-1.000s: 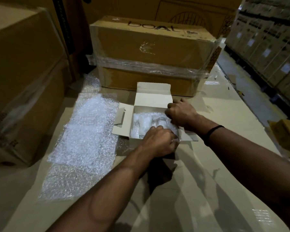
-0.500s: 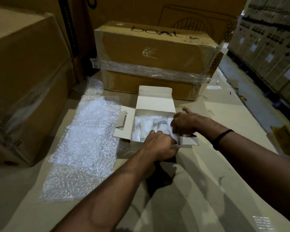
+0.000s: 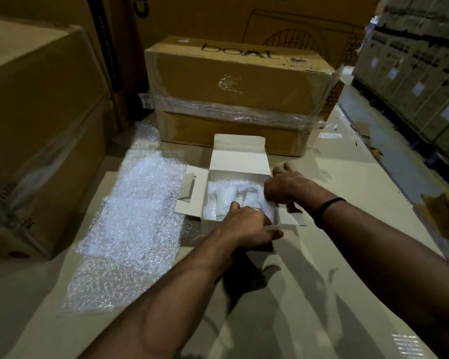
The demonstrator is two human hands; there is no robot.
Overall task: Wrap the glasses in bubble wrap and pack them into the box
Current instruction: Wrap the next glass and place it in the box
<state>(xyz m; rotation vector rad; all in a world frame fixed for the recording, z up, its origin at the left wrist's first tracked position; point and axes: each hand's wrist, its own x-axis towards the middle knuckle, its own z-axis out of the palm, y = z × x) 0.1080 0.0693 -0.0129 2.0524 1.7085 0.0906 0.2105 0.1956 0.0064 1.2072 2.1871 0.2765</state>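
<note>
A small white box [image 3: 240,161] lies open on the cardboard surface with its lid flap up at the back. Bubble-wrapped glasses [image 3: 224,196] lie side by side inside it. My left hand [image 3: 246,226] reaches over the box's near edge, fingers curled onto the rightmost wrapped glass [image 3: 250,196] and thumb outside the front wall. My right hand [image 3: 287,185] comes in over the box's right end, its curled fingers gripping the same bundle. The hands hide that bundle's right part.
A loose sheet of bubble wrap [image 3: 130,224] is spread left of the box. A film-wrapped brown carton [image 3: 239,81] stands right behind it, a large carton [image 3: 42,125] at the left. Stacked boxes [image 3: 420,73] line an aisle at the right.
Both hands have stayed on the rightmost wrapped glass and pushed it a little lower into the box. The right hand's fingers have curled further down into the box's right end.
</note>
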